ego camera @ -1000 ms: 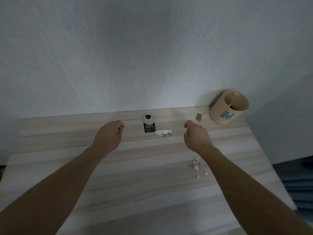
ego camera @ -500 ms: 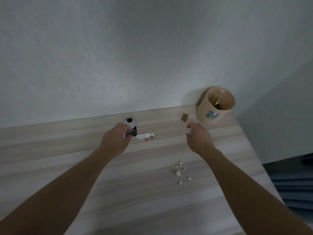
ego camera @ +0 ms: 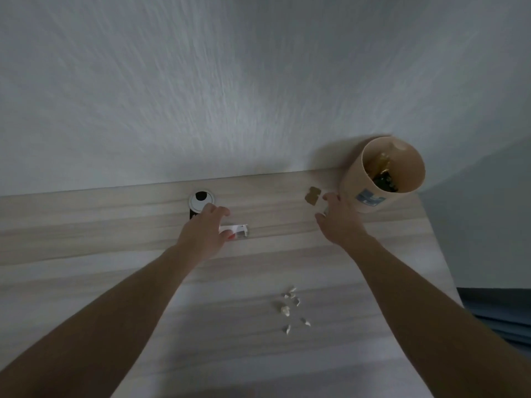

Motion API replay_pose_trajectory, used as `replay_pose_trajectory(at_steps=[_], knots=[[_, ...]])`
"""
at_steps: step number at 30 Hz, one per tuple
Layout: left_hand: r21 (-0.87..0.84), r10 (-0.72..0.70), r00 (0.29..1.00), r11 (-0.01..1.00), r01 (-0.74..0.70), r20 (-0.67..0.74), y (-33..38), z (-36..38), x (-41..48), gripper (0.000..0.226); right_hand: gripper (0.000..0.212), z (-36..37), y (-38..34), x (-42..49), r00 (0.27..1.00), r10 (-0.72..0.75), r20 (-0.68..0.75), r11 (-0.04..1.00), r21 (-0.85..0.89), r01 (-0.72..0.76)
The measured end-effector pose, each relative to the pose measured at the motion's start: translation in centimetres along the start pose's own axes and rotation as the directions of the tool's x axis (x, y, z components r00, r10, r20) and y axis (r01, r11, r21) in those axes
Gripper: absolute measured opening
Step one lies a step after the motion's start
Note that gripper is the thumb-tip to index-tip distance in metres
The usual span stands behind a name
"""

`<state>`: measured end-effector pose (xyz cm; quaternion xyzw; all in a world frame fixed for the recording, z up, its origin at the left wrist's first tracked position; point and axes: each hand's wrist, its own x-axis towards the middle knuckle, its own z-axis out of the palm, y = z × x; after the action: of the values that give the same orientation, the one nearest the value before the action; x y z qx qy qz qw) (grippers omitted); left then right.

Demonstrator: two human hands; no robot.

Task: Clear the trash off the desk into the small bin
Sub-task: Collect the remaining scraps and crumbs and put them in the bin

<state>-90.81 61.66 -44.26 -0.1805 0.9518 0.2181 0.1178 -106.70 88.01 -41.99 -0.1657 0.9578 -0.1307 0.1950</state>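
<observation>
A small beige bin (ego camera: 385, 170) stands at the desk's back right corner against the wall, with dark and golden wrappers inside. My right hand (ego camera: 339, 219) reaches toward its base, fingers spread, holding nothing; a small brown scrap (ego camera: 312, 195) lies just left of its fingertips. My left hand (ego camera: 205, 232) rests over a black and white tag (ego camera: 200, 200) and a white torn wrapper (ego camera: 238, 228), fingers apart above both. Several small white crumbs (ego camera: 290, 307) lie scattered on the desk nearer to me.
The pale wood-grain desk (ego camera: 115, 225) ends at a white wall behind and at a right edge beyond the bin. A dark blue cloth (ego camera: 497, 314) shows below the desk's right edge.
Both hands moved forward: the left went over the tag and wrapper, the right closer to the bin and brown scrap. The view shifted left, so things sit further right.
</observation>
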Motion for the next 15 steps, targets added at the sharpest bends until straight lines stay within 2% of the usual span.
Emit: replay_pose_trajectory(at_steps=[4, 9, 15], knots=[[0.018, -0.029, 0.999, 0.999, 0.028, 0.046, -0.1, 1.4, 1.6, 0.047, 0.049, 1.1, 0.9, 3.1, 1.0, -0.014, 0.01, 0.999, -0.044, 0.014], [0.074, -0.015, 0.996, 0.997, 0.008, 0.094, -0.8, 3.0, 2.6, 0.035, 0.049, 2.6, 1.8, 6.5, 0.999, -0.012, 0.048, 0.995, -0.099, 0.017], [0.055, 0.006, 0.994, 0.998, -0.011, 0.106, -1.2, 3.7, 3.6, 0.024, 0.054, 3.6, 2.3, 8.4, 0.996, 0.02, 0.087, 1.0, 0.022, -0.022]])
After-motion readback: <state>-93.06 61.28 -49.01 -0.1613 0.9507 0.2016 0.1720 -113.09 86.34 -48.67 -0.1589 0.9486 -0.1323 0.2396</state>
